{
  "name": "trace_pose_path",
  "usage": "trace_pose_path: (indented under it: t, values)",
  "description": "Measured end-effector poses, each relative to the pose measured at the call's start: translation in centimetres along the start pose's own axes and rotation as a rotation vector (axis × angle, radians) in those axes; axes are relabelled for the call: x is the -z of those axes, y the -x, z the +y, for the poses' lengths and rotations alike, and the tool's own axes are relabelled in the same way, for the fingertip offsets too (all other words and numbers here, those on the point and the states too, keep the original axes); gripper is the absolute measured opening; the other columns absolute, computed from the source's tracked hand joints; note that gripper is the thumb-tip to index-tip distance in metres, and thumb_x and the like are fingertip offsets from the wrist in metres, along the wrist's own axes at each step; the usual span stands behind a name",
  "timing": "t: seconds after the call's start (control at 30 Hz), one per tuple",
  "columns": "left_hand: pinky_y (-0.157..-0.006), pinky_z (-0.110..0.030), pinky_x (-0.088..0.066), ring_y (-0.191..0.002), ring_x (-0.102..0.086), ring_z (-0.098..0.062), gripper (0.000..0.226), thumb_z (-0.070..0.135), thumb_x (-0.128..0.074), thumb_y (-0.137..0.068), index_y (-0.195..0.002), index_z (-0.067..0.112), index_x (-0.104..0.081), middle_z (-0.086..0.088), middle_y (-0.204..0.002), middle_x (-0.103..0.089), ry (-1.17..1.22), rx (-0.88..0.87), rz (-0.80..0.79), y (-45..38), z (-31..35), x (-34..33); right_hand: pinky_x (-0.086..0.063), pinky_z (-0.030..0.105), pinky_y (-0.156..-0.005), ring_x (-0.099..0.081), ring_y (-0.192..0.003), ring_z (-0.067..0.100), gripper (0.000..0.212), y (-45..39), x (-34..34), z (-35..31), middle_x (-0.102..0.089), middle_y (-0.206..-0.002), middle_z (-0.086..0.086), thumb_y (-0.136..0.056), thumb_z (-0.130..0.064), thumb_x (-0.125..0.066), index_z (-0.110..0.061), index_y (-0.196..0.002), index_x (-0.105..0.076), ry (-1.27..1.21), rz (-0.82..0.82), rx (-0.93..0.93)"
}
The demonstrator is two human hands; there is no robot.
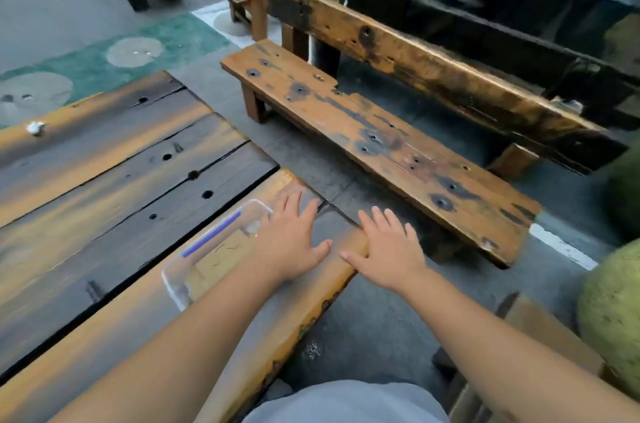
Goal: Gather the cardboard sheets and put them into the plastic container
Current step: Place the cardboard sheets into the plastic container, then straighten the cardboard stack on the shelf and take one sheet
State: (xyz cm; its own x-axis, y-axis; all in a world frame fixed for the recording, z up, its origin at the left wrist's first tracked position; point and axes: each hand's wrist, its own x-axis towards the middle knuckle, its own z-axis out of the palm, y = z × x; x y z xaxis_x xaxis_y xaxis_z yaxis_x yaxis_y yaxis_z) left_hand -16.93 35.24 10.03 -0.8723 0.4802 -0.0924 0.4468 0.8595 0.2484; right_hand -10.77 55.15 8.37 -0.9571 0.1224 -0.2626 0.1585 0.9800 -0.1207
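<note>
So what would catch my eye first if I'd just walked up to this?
Two bare hands, the left hand and right hand, spread flat and open near the wooden table's right edge. Under the left hand lies a clear plastic container with a blue strip along one side and brown cardboard visible inside. Beyond the table stands a long, weathered wooden bench with dark knots.

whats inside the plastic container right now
Brown cardboard sheets lie flat inside the clear plastic container on the wooden table. The left hand covers its right end, so that part and the sheet count cannot be seen.
</note>
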Motion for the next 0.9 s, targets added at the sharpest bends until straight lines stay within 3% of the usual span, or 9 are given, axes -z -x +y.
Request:
trace_pose_path:
  t: [0.17,0.5,0.9]
  values:
    - [-0.114,-0.059,-0.021,-0.149,-0.005,-0.031,0.088,0.072,-0.034,-0.078,-0.152,0.028,-0.014,-0.008,-0.164,-0.005,-0.019,-0.169,-0.082,-3.7,7.7,-0.7,-0.012,0.053,-0.119,-0.002,-0.153,0.023,0.097,3.4,0.5,7.9,-0.006,-0.167,0.001,-0.077,-0.085,-0.028,-0.031,-0.156,-0.009,-0.05,0.031,-0.157]
    - [-0.114,-0.06,-0.019,-0.149,-0.004,-0.03,0.086,0.069,-0.038,-0.079,-0.151,0.028,-0.015,-0.008,-0.163,-0.007,-0.096,-0.575,-0.136,-6.5,25.7,-4.4,-0.015,0.051,-0.119,-0.008,-0.152,0.021,0.095,13.5,-0.5,21.9,-0.013,-0.166,0.001,-0.079,-0.082,-0.033,-0.029,-0.156,-0.014,-0.153,0.125,-0.514]
    - [-0.113,-0.056,-0.024,-0.148,-0.01,-0.03,0.083,0.068,-0.039,-0.08,-0.15,0.028,-0.02,-0.01,-0.162,-0.013,-0.172,-1.045,-0.2,-4.6,41.5,-8.5,-0.012,0.05,-0.119,-0.007,-0.152,0.021,0.096,27.0,-2.7,29.6,-0.012,-0.166,0.0,-0.081,-0.08,-0.035,-0.027,-0.156,-0.011,-0.283,0.179,-0.968]
